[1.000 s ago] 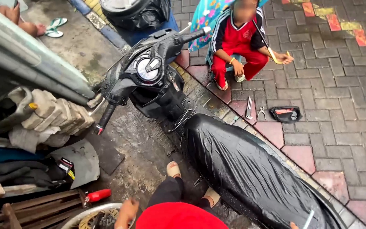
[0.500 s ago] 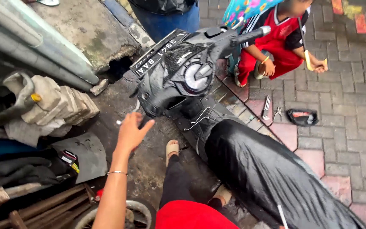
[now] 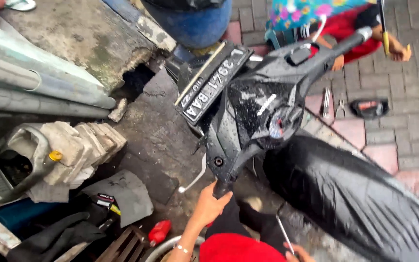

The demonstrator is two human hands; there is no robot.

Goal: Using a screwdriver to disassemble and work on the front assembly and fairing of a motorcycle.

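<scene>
One wet black scooter handlebar [image 3: 263, 116] stands over the cracked concrete ground [image 3: 156, 131], its left grip clasped by the left hand [image 3: 210, 206], fingers wrapped shut. Lower right, the right hand [image 3: 299, 252] pinches a thin metal rod [image 3: 283, 234]. Behind lies the black plastic-covered seat [image 3: 355, 194].

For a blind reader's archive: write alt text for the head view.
The person's left hand grips the left handlebar end of a wet black scooter, while the right hand holds a thin metal tool near the covered seat. Beyond, a crouching person in red sits by tools on brick paving.
</scene>
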